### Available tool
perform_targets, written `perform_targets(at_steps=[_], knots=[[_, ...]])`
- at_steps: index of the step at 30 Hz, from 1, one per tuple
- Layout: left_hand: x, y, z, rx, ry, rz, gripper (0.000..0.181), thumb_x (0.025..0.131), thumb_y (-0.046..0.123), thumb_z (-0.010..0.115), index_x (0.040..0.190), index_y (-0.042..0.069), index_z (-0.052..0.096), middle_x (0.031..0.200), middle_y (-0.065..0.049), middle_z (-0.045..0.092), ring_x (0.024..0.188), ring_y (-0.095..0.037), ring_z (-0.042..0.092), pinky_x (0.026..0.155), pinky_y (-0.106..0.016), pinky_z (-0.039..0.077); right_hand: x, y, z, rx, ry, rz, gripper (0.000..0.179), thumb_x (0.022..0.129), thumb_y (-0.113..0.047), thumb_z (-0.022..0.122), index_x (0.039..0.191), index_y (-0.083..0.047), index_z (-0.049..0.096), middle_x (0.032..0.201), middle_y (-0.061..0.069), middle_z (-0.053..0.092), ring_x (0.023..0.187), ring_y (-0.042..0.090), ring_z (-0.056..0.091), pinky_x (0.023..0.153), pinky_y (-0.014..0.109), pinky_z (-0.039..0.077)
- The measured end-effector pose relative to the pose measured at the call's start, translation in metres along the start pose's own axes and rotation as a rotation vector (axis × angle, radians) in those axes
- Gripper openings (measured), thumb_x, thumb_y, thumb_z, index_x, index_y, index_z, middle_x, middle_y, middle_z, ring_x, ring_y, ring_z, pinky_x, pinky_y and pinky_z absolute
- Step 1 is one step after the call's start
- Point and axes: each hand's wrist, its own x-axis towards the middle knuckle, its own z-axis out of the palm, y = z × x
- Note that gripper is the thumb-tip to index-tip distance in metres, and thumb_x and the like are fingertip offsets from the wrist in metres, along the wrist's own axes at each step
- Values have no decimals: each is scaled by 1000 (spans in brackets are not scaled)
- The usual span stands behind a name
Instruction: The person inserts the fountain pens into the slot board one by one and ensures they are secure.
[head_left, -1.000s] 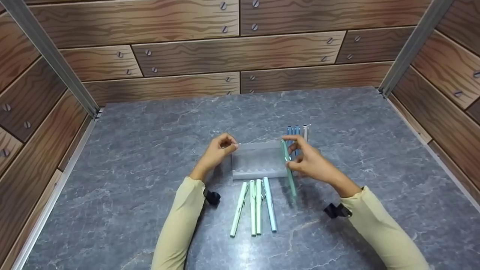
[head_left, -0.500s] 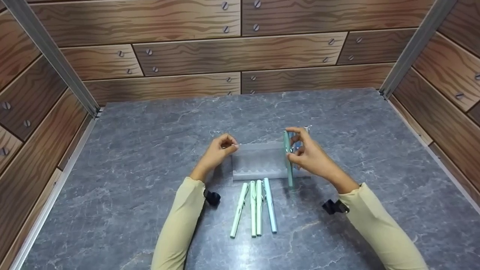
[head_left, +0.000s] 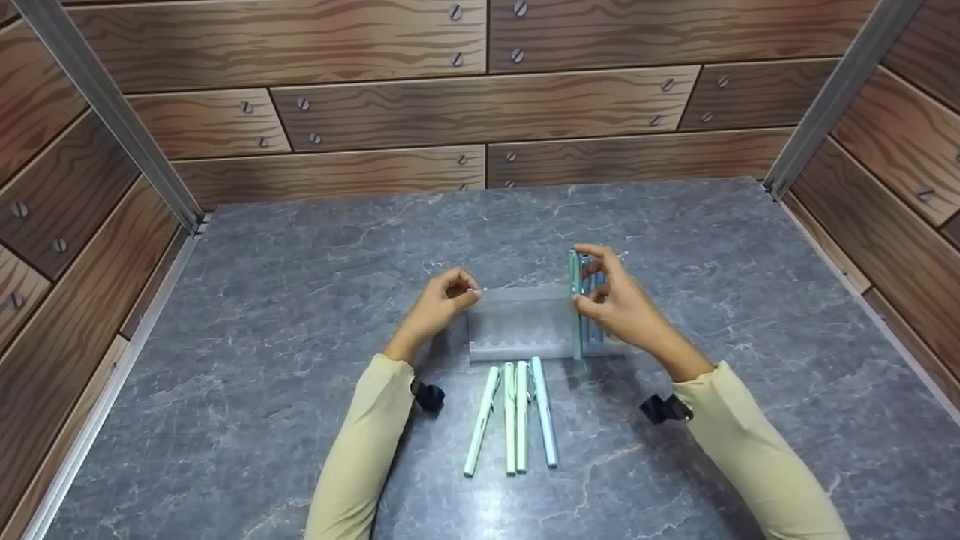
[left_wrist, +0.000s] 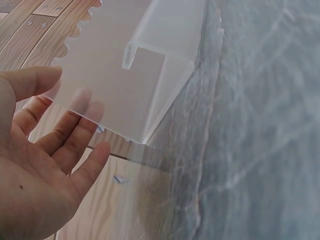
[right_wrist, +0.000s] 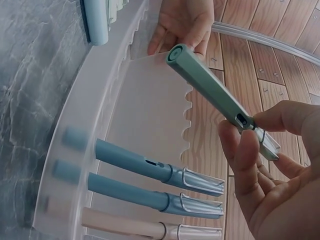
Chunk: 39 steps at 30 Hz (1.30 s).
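A translucent pen stand (head_left: pixel 517 324) with notched edges stands mid-table. My left hand (head_left: pixel 441 306) pinches its upper left corner; in the left wrist view, the thumb is on one side of the panel (left_wrist: pixel 115 80) and several fingertips show through it. My right hand (head_left: pixel 626 311) holds a green fountain pen (right_wrist: pixel 210 90) between thumb and fingers over the stand, apart from the slotted pens in the right wrist view. Two blue pens (right_wrist: pixel 135 160) and a pale pen (right_wrist: pixel 122 222) lie in the stand's right end, clips up.
In front of the stand, several light green pens (head_left: pixel 480 424) and a light blue pen (head_left: pixel 544 414) lie on the grey marbled table (head_left: pixel 300 300). Wood-patterned walls (head_left: pixel 375 112) surround the table's back and sides.
My right hand has moved the green pen away from me and slightly left, turning it from slanted to nearly parallel with the slotted pens. My left hand stays at the stand's corner.
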Motion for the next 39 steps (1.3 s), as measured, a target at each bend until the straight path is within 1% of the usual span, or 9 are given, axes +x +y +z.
perform_targets(at_steps=[7,10,11,18,22,28,31,35,39], knots=[[1,-2,-1,-8,-17,-13,14,90,6,62,98,-5,59,87,1,56,77,-9,50,70,-23,40,3,-1,2,-37,25,-25,64,91,2,59,145,-14,29,115,17,46,72,19,57,57,24,47],[0,1,-2,-17,-34,-23,15,91,5,60,99,-7,58,87,2,56,77,-8,50,70,-24,40,4,1,4,-60,46,-26,65,91,2,59,146,-14,29,116,17,46,75,21,59,59,25,48],[-1,3,-2,-16,-37,-25,15,91,4,60,99,-8,57,87,1,56,77,-8,49,70,-24,40,5,2,4,-69,53,-27,65,91,2,59,146,-14,29,117,17,46,76,22,60,59,26,49],[-14,34,-4,-19,-45,-16,14,89,1,59,97,-10,56,86,0,56,76,-7,50,71,-22,40,6,7,9,-155,126,-54,65,90,0,61,145,-14,30,116,17,49,78,25,62,61,30,51],[-15,36,-4,-21,-40,-11,13,89,1,60,97,-10,57,86,0,57,77,-8,50,71,-22,41,5,7,13,-217,174,-81,65,89,0,63,145,-15,32,116,18,53,79,27,63,61,34,52],[-14,34,-4,-26,-46,-20,15,89,0,59,98,-11,57,87,-2,56,78,-9,50,71,-22,41,4,9,16,-266,217,-98,65,88,-1,65,144,-14,34,115,18,56,78,27,65,60,37,53],[-7,20,-2,-18,-33,-14,16,89,2,61,99,-10,58,87,-2,56,78,-9,50,71,-22,41,3,10,16,-281,233,-116,64,88,-2,66,143,-13,35,114,18,58,78,27,66,60,38,54],[1,1,0,-6,-12,-12,15,90,6,62,98,-6,59,87,0,57,77,-9,51,71,-23,41,4,13,17,-295,255,-140,63,87,-2,67,142,-12,37,113,18,60,77,27,67,60,39,54],[1,0,1,-7,-14,-13,11,90,6,62,96,-3,59,87,2,58,78,-9,52,71,-23,42,4,17,19,-314,285,-155,63,85,-2,68,140,-12,38,112,17,61,76,27,68,60,40,54]])
